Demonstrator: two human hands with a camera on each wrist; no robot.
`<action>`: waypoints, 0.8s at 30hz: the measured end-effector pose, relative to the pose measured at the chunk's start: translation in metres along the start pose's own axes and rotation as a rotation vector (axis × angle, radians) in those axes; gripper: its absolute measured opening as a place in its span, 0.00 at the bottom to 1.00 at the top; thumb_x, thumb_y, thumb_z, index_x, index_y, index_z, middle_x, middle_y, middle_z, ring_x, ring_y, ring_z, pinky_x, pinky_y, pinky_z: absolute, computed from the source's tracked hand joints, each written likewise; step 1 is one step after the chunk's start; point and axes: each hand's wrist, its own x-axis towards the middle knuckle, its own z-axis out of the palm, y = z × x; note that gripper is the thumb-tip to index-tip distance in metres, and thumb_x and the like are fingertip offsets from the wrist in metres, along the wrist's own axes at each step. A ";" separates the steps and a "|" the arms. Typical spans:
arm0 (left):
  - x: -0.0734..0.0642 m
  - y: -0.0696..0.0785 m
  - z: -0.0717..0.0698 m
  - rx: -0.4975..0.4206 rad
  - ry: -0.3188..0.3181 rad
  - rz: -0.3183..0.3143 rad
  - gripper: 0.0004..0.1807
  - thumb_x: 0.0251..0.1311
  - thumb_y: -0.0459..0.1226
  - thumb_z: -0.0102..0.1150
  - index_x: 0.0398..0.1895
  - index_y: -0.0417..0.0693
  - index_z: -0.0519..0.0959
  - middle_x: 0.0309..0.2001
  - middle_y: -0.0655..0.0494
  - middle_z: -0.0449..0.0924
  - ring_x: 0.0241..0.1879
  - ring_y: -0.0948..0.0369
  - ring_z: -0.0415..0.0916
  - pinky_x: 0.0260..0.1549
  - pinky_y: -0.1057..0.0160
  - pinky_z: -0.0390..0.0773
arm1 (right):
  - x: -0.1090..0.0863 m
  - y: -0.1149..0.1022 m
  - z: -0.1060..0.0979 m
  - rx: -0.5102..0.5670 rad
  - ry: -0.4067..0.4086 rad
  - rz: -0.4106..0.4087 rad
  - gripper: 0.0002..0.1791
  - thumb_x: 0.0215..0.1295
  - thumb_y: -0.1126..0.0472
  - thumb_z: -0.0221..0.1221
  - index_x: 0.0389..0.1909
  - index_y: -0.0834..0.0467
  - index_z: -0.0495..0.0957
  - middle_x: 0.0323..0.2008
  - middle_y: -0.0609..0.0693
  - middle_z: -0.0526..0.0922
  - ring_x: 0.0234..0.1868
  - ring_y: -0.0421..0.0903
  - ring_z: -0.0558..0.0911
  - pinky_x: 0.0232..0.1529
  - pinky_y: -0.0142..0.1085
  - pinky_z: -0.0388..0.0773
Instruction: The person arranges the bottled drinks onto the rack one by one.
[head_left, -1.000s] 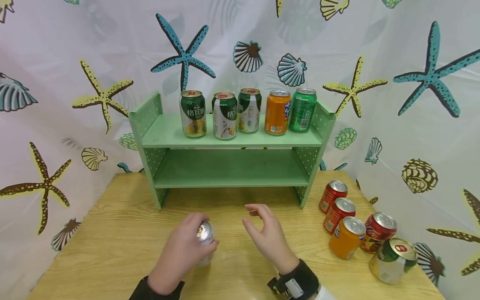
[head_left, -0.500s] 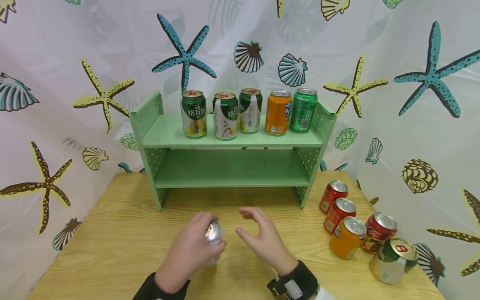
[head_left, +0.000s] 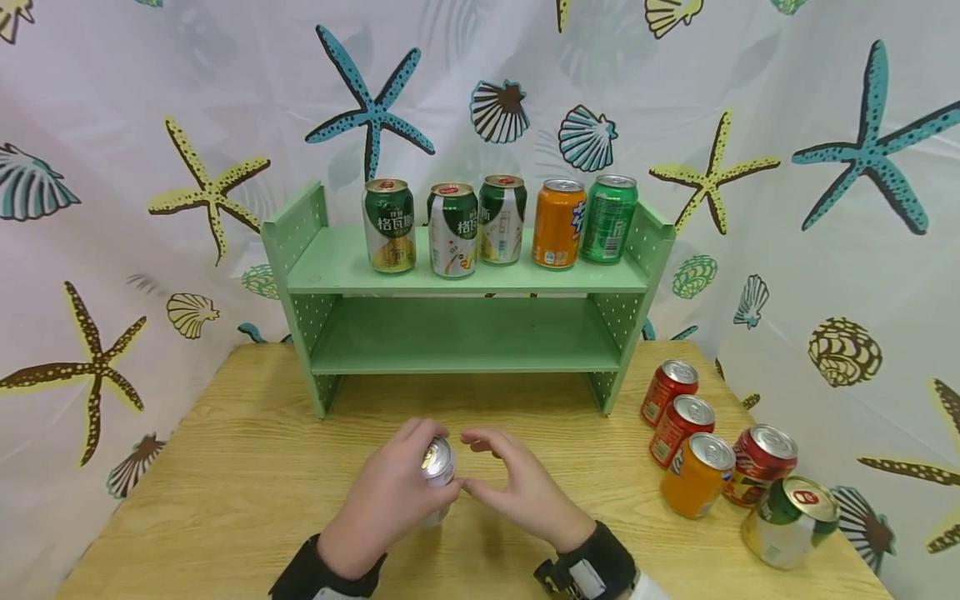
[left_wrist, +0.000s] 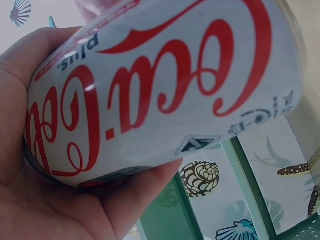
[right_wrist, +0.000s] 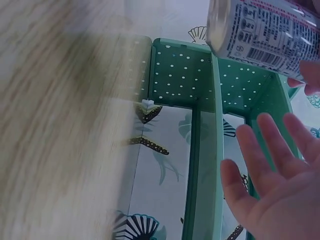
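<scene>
My left hand (head_left: 390, 500) grips a white Coca-Cola Plus can (left_wrist: 155, 95) with red lettering, thumb and fingers curled round its sides. In the head view the can's silver lid (head_left: 438, 457) shows between thumb and fingers; most of its body is hidden by the hand. Just to the right, my right hand (head_left: 525, 492) has its fingers loosely spread, its thumb tip right at the left thumb. Nothing is in the right hand; the right wrist view shows its fingers (right_wrist: 255, 150) apart below the can's barcode side.
A green two-tier shelf (head_left: 465, 371) stands ahead. On its top tier are several cans: green-and-white kvass cans (head_left: 389, 225), an orange can (head_left: 557, 225) and a green can (head_left: 611, 218). On the table's right stand red cans (head_left: 669, 392), an orange can (head_left: 693, 475) and a kvass can (head_left: 787, 525).
My left hand has moved to the right with the Coca-Cola can in its grip. My right hand has shifted a little left, so the two hands are now close together.
</scene>
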 end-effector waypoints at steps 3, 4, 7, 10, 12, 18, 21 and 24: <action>0.002 0.002 -0.001 -0.007 -0.013 -0.001 0.26 0.44 0.40 0.82 0.47 0.47 0.80 0.43 0.57 0.79 0.33 0.65 0.78 0.29 0.69 0.78 | -0.001 -0.001 0.000 0.007 -0.051 0.000 0.33 0.65 0.57 0.70 0.71 0.48 0.70 0.65 0.46 0.78 0.64 0.49 0.78 0.67 0.54 0.74; 0.003 0.002 -0.001 -0.007 -0.017 -0.002 0.26 0.44 0.40 0.82 0.47 0.47 0.80 0.44 0.57 0.79 0.33 0.64 0.78 0.29 0.69 0.78 | -0.001 -0.001 0.000 0.012 -0.065 0.005 0.34 0.65 0.56 0.70 0.71 0.47 0.70 0.66 0.45 0.77 0.65 0.48 0.77 0.68 0.54 0.73; 0.004 0.003 -0.001 -0.009 -0.020 0.006 0.25 0.44 0.40 0.82 0.46 0.47 0.80 0.44 0.57 0.80 0.34 0.64 0.78 0.30 0.68 0.79 | -0.001 -0.002 0.001 0.022 -0.091 0.019 0.37 0.62 0.54 0.72 0.71 0.44 0.69 0.67 0.43 0.76 0.67 0.46 0.76 0.69 0.54 0.72; 0.006 0.004 0.001 -0.016 -0.024 0.012 0.25 0.44 0.39 0.82 0.46 0.47 0.80 0.43 0.57 0.79 0.34 0.64 0.79 0.31 0.68 0.79 | -0.002 -0.002 0.002 0.040 -0.103 0.031 0.39 0.60 0.50 0.74 0.71 0.41 0.69 0.67 0.40 0.75 0.67 0.45 0.75 0.70 0.54 0.71; 0.006 0.005 0.002 -0.020 -0.026 0.015 0.24 0.45 0.39 0.81 0.45 0.48 0.80 0.43 0.58 0.79 0.34 0.64 0.78 0.31 0.68 0.79 | -0.002 -0.001 0.004 0.050 -0.107 0.035 0.39 0.59 0.49 0.74 0.71 0.40 0.68 0.66 0.39 0.75 0.67 0.44 0.75 0.71 0.54 0.70; 0.008 0.009 0.005 -0.034 -0.037 0.031 0.24 0.46 0.39 0.80 0.45 0.47 0.80 0.43 0.57 0.79 0.34 0.63 0.79 0.30 0.69 0.79 | -0.002 0.001 0.007 0.087 -0.131 0.059 0.40 0.59 0.48 0.75 0.71 0.37 0.67 0.65 0.35 0.75 0.68 0.43 0.74 0.72 0.55 0.69; 0.009 0.011 0.007 -0.034 -0.039 0.036 0.24 0.45 0.38 0.80 0.46 0.46 0.80 0.43 0.56 0.79 0.34 0.63 0.78 0.30 0.69 0.79 | -0.002 0.002 0.009 0.105 -0.140 0.075 0.40 0.59 0.46 0.74 0.70 0.36 0.67 0.66 0.35 0.74 0.70 0.42 0.72 0.72 0.54 0.68; 0.009 0.012 0.008 -0.038 -0.042 0.035 0.25 0.45 0.38 0.79 0.47 0.45 0.80 0.43 0.57 0.79 0.33 0.64 0.78 0.30 0.69 0.78 | -0.002 0.003 0.011 0.141 -0.144 0.075 0.40 0.59 0.47 0.75 0.71 0.37 0.66 0.67 0.36 0.74 0.71 0.44 0.72 0.73 0.55 0.68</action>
